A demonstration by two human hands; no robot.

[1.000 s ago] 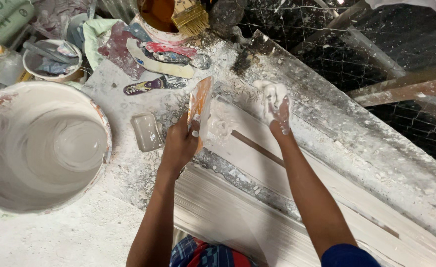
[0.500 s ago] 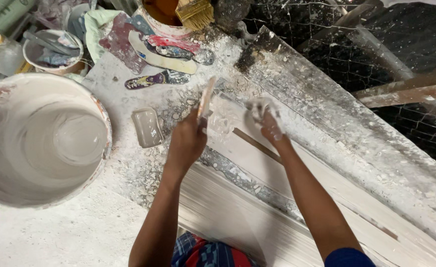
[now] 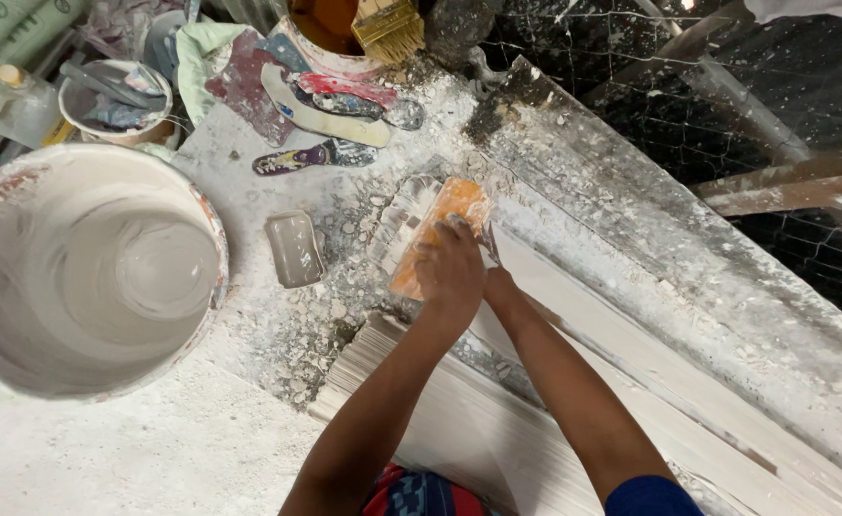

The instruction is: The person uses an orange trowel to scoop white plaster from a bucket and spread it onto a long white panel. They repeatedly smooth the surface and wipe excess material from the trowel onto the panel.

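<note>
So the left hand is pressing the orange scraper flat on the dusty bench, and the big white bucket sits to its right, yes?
Not quite. The head view shows the bucket to the left of the left hand, not the right. The rest holds: that hand presses the orange scraper flat on the dusty bench.

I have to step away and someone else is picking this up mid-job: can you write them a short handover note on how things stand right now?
Left hand: pressed flat on an orange scraper, holding it against the plaster-covered bench top.
Right hand: tucked just behind the left one, mostly hidden; its grip cannot be seen.
Nearby: large white bucket of wet mix at left, small grey tray beside the scraper, white moulded strip running under the arms.
Done: plaster crumbs lie spread over the bench.
Left: lumps are unscraped around the scraper.
</note>
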